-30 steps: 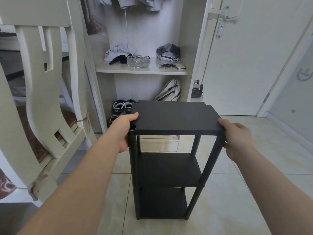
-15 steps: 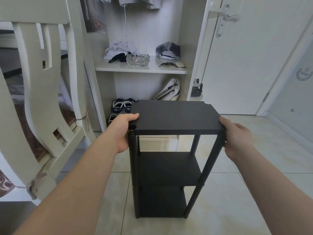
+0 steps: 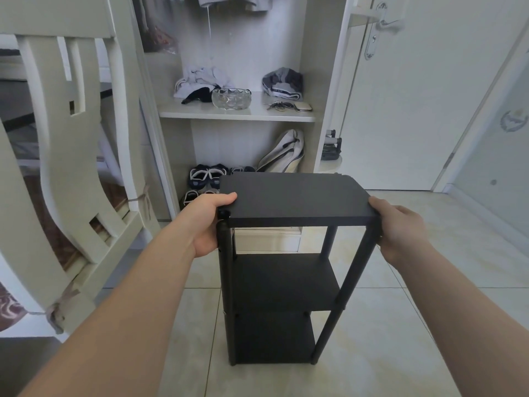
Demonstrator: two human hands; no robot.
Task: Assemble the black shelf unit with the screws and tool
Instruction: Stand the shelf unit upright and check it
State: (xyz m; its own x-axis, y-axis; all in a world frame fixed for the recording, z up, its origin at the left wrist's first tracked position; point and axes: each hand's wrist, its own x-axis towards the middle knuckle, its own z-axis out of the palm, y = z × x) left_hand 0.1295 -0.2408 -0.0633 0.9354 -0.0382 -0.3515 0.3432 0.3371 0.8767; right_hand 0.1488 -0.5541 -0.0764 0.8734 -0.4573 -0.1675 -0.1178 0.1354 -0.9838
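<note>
The black shelf unit (image 3: pixel 289 202) stands upright on the tiled floor, with three boards joined by round black posts. My left hand (image 3: pixel 204 222) grips the top board's near left corner, thumb lying on top, fingers curled underneath by the post. On the opposite side my right hand (image 3: pixel 396 224) grips the near right corner, thumb at the board's edge and fingers wrapped behind the right post. No screws or tool show in view.
A white chair (image 3: pixel 71 173) stands close on the left. Behind the shelf unit is an open white wardrobe (image 3: pixel 237 114) holding clothes, a glass bowl (image 3: pixel 231 98), shoes and a bag. A white door (image 3: pixel 415 110) is at the right. Pale floor tiles (image 3: pixel 415 325) surround the unit.
Both hands keep their hold on the top board. The view has shifted slightly; the shelf unit stays in nearly the same place.
</note>
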